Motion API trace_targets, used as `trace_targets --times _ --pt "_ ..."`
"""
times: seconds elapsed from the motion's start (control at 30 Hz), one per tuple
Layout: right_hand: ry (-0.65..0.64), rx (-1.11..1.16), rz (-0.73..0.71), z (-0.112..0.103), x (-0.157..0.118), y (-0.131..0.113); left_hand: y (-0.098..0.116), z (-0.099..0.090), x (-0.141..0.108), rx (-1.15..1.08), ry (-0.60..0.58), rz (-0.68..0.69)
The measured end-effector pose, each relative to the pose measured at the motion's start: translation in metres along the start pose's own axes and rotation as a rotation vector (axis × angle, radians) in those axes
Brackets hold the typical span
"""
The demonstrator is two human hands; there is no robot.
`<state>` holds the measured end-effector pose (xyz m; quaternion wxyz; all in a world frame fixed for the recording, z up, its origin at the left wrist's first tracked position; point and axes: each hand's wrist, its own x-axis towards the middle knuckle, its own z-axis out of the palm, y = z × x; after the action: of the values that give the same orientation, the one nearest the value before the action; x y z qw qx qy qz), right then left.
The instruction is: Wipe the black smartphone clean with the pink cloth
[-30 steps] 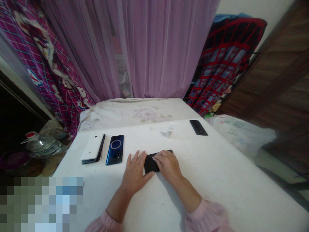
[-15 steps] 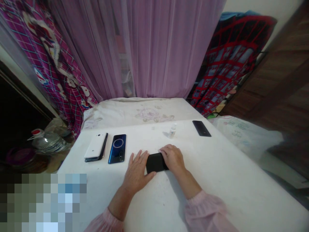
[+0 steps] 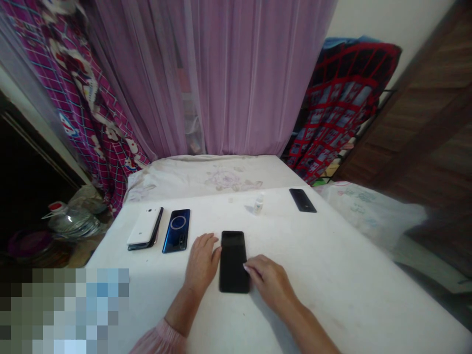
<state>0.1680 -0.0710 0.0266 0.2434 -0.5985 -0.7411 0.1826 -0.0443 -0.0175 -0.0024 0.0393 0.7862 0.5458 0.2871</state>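
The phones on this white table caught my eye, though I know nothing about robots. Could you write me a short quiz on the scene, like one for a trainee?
1. Which thing lies between the left hand and the right hand?
a) a plastic bag
b) a black phone
c) a curtain

2. True or false: the blue phone lies between the white phone and the left hand.

3. Fill in, from the person's viewpoint: the small bottle stands to the ____ of the blue phone.

Key: 1. b; 2. true; 3. right.
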Motion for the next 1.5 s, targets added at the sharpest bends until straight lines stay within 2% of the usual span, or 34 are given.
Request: trace_targets --times 0.07,0.13,0.27,0.4,0.5,0.63,0.73,0.83,0.97,1.23,1.5 --pt "0.001 0.087 -0.029 0.001 -0.001 -0.003 0.004 -0.006 0.002 -0.023 -0.001 -0.002" --pt "0.079 0.119 0.0 0.0 0.005 0.001 0.012 -0.011 -0.001 -0.006 -0.034 -0.015" --pt "0.253 0.099 0.064 -0.005 0.024 0.017 0.037 -0.012 -0.025 0.088 -0.17 -0.081" --pt "0.292 0.043 0.062 -0.002 0.035 0.023 0.056 -0.005 -0.049 0.143 -0.227 -0.108" --pt "0.282 -0.005 0.032 0.004 0.036 0.024 0.053 -0.01 -0.048 0.121 -0.274 -0.08" --pt "0.261 -0.041 0.003 0.007 0.032 0.027 0.038 -0.026 -0.029 0.065 -0.388 0.037" --pt "0.251 -0.045 -0.013 0.006 0.029 0.029 0.028 -0.029 -0.021 0.099 -0.349 0.002" --pt "0.252 -0.048 -0.011 0.005 0.025 0.029 0.025 -0.019 -0.021 0.111 -0.264 -0.052" --pt "0.282 -0.061 -0.002 0.006 0.023 0.026 0.024 -0.004 -0.021 0.071 -0.163 -0.026" --pt "0.205 -0.03 -0.177 0.023 0.019 -0.001 0.026 0.005 -0.007 0.013 -0.139 -0.009" --pt "0.4 -0.099 -0.094 0.01 0.023 0.036 0.019 0.006 -0.01 -0.092 -0.108 0.047"
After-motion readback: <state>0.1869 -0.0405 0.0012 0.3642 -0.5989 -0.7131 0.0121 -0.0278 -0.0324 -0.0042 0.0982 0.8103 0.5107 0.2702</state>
